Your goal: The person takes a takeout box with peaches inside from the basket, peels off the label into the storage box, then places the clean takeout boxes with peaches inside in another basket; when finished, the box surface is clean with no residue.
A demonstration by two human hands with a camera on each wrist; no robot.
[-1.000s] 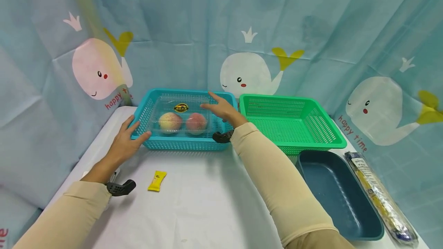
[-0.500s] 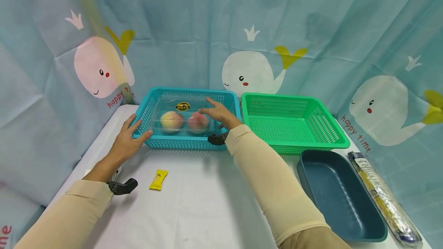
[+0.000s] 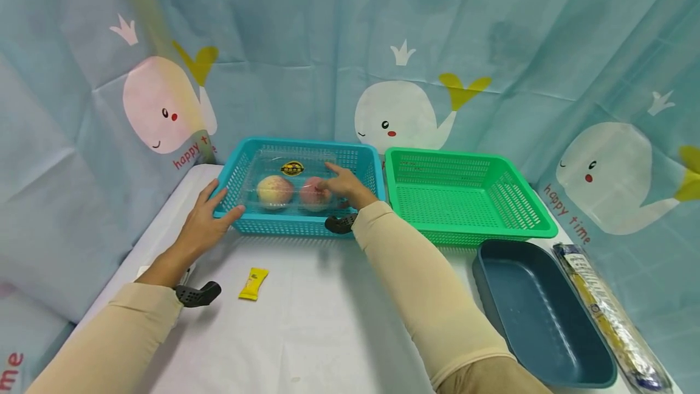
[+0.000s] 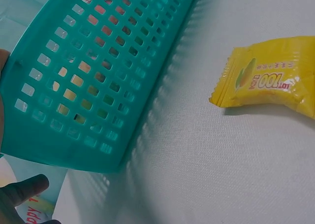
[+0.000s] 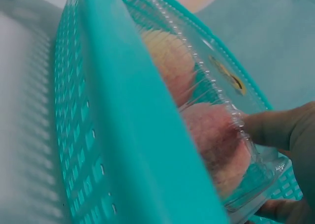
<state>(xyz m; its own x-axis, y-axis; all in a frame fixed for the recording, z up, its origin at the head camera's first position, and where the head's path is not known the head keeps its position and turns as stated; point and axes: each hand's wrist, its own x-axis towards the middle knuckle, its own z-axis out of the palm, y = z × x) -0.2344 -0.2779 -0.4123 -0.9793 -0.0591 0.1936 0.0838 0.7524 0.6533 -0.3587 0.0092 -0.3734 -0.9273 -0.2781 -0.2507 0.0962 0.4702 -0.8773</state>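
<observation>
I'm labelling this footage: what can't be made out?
Left wrist view: right end of the yellow packet, cut by the frame.
Left wrist view: most of the left hand, past the left edge.
Right wrist view: lettering of the emblem on the clear box, blurred.
Head view: print on the long package, too small.

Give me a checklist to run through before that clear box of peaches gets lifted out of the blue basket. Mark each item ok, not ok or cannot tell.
1. Left peach and right peach inside the clear box: ok.
2. Right hand on the clear box's right end: ok.
3. Grip firm enough to lift: cannot tell.
4. Clear box held at both ends: not ok; the left hand is at the left end of the blue basket.
5. Clear box fastened shut: cannot tell.
</observation>
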